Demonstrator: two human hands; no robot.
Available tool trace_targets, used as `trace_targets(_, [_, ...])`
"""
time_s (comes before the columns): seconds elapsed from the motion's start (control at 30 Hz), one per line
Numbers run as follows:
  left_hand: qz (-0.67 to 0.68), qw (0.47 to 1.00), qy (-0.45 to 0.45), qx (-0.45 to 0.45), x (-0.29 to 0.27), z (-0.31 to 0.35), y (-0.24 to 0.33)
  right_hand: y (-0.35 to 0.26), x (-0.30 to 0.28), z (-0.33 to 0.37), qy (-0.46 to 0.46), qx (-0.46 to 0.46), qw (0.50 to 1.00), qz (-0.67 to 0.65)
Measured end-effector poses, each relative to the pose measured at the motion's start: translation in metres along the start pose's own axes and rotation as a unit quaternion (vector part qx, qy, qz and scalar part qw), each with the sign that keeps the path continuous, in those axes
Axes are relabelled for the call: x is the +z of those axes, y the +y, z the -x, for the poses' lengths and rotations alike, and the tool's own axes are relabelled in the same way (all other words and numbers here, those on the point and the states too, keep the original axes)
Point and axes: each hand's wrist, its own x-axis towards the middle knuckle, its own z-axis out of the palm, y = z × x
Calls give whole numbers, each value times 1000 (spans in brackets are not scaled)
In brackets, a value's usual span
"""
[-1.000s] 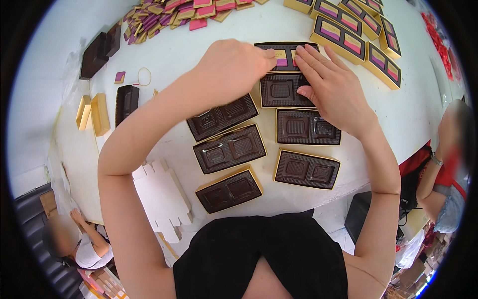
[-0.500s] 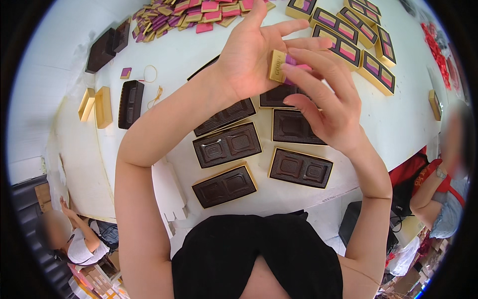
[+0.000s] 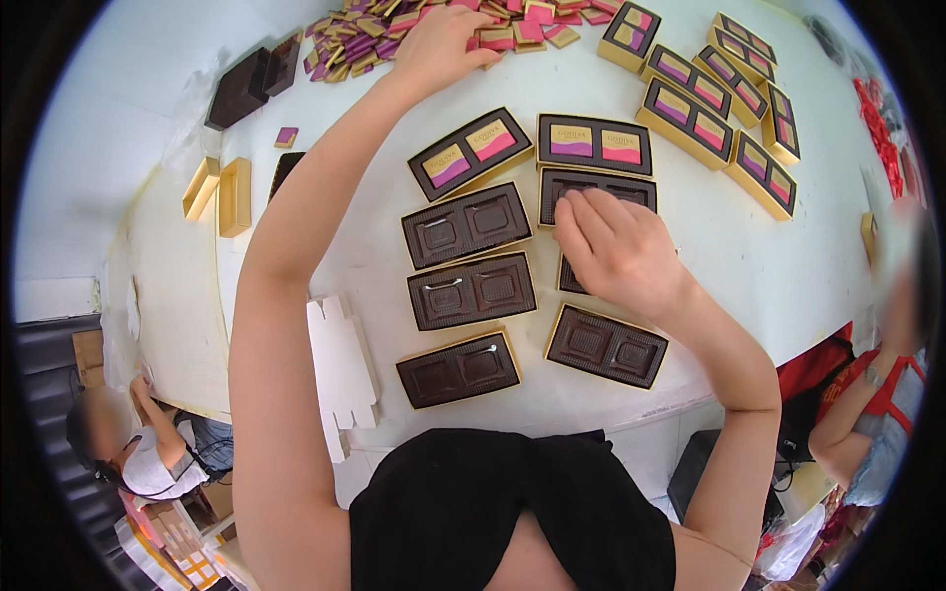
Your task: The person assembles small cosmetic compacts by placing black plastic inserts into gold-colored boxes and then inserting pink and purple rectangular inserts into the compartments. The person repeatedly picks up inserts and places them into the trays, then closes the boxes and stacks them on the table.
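Note:
My left hand [image 3: 440, 47] is stretched out to the far pile of wrapped chocolate squares [image 3: 365, 41] in gold, purple and pink. Its thumb and fingers are apart at the pile's near edge. My right hand [image 3: 623, 251] is closed, fingertips pressed together over the left hollow of a brown two-hollow tray in a gold-edged box [image 3: 631, 190]; whatever they hold is hidden. Just beyond, one box [image 3: 596, 129] and another to its left [image 3: 469, 155] each carry two chocolate squares. Nearer me, several boxes such as this one [image 3: 471, 291] show bare hollows.
Several filled boxes [image 3: 687, 123] stand at the far right. At left are gold sleeves [image 3: 235, 197], dark trays [image 3: 239, 91], a lone square [image 3: 286, 137] and white notched card [image 3: 340, 364]. A person [image 3: 158, 453] sits lower left; another's arm [image 3: 852, 414] shows at right.
My left hand has gone from beside my right hand to the far pile. My right hand, which held wrapped chocolate squares in the air, has come down over a box. The view has shifted slightly.

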Motion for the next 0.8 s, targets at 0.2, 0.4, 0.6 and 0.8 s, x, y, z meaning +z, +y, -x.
trace_targets(0.2, [-31, 998, 33, 44, 14, 3, 11, -4, -18, 4, -70, 58, 993, -77])
trace_targets(0.4, [-32, 999, -3, 40, 7, 0, 12, 7, -31, 6, -215, 139, 952, -166])
trace_targets(0.6, [-82, 993, -80, -14, -15, -2, 36, 20, -35, 6, -104, 182, 943, -257])
trace_targets(0.8, [97, 974, 12, 202, -53, 51, 172, 84, -41, 27, 178, 357, 894, -205])
